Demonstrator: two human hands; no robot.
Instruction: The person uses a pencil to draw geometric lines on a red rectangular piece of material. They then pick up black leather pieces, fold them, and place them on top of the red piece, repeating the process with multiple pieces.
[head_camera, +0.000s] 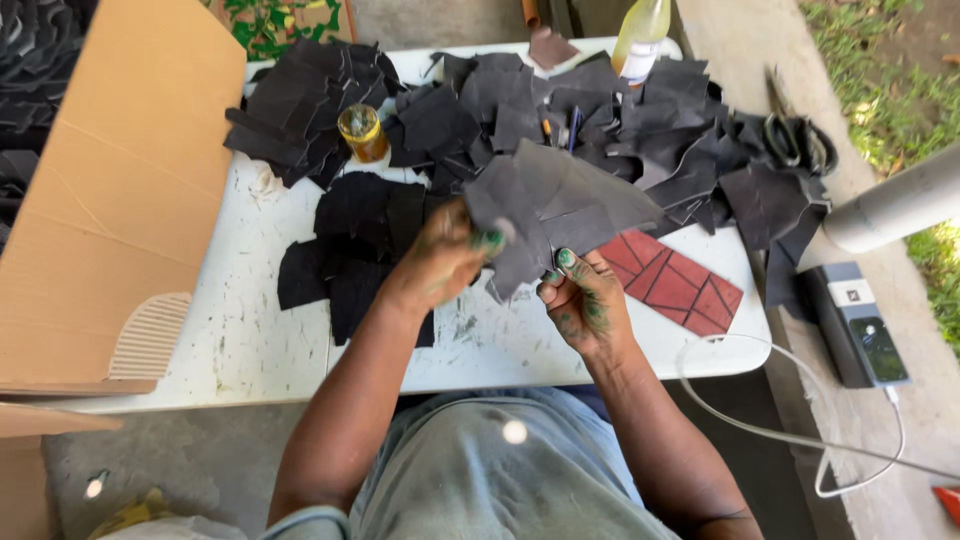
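Note:
Both my hands hold up a bunch of dark grey cut leather pieces (560, 205) above the white table (250, 330). My left hand (445, 258) grips the bunch from the left, its nails painted green. My right hand (585, 300) pinches the lower edge from below, with green stains on its fingers. A flat red panel (675, 282) scored with black lines lies on the table just right of my right hand. A stack of black pieces (350, 250) lies left of my left hand.
A long heap of black leather scraps (620, 120) covers the table's far side. Among them stand a small jar of amber liquid (362, 133), a yellowish bottle (640, 35) and black scissors (800, 140). A cardboard box (110, 190) sits left; a dark device (855, 320) with white cable lies right.

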